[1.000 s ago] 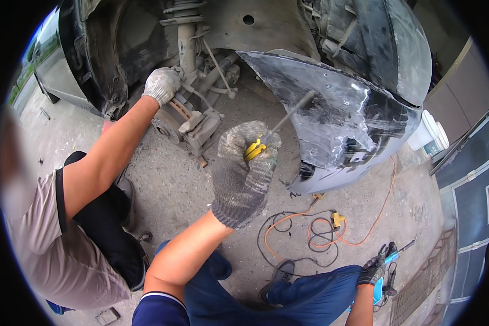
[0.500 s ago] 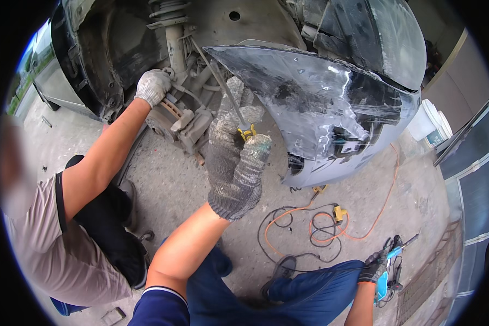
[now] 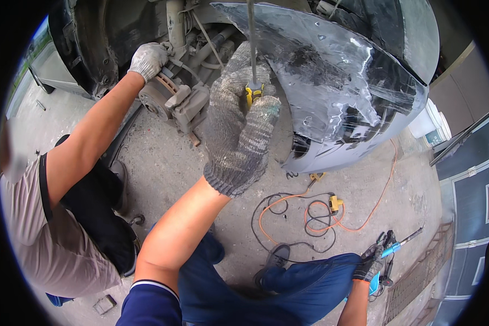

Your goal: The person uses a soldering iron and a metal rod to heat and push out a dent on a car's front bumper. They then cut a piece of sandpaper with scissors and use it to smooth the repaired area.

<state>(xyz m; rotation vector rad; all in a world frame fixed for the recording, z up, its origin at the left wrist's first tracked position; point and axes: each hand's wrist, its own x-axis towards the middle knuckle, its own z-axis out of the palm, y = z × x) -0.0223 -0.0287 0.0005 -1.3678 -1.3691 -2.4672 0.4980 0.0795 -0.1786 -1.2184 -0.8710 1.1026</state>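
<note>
In a worn grey knit glove, my left hand (image 3: 236, 127) is closed around the yellow-and-black handle of a screwdriver (image 3: 252, 51). Its long metal shaft points up, in front of the scuffed grey bumper cover (image 3: 320, 81). I cannot tell whether the tip touches anything. At the lower right, beside my knee, my right hand (image 3: 368, 263), in a dark glove, grips a blue hand-held tool (image 3: 391, 250) with a slim metal tip and a dark cord. Left of my gloved left hand are the exposed brake disc (image 3: 156, 98) and caliper (image 3: 187, 103).
A co-worker's gloved hand (image 3: 149, 60) rests at the suspension strut (image 3: 175, 22); that person crouches at the left. An orange cable (image 3: 377, 201) and a black cable (image 3: 255, 217) lie coiled on the concrete. White buckets (image 3: 429, 125) stand right of the bumper.
The screwdriver's shaft has swung from leaning left to nearly upright. My left hand sits higher in view, and the whole view has shifted slightly. My right hand still holds the blue tool.
</note>
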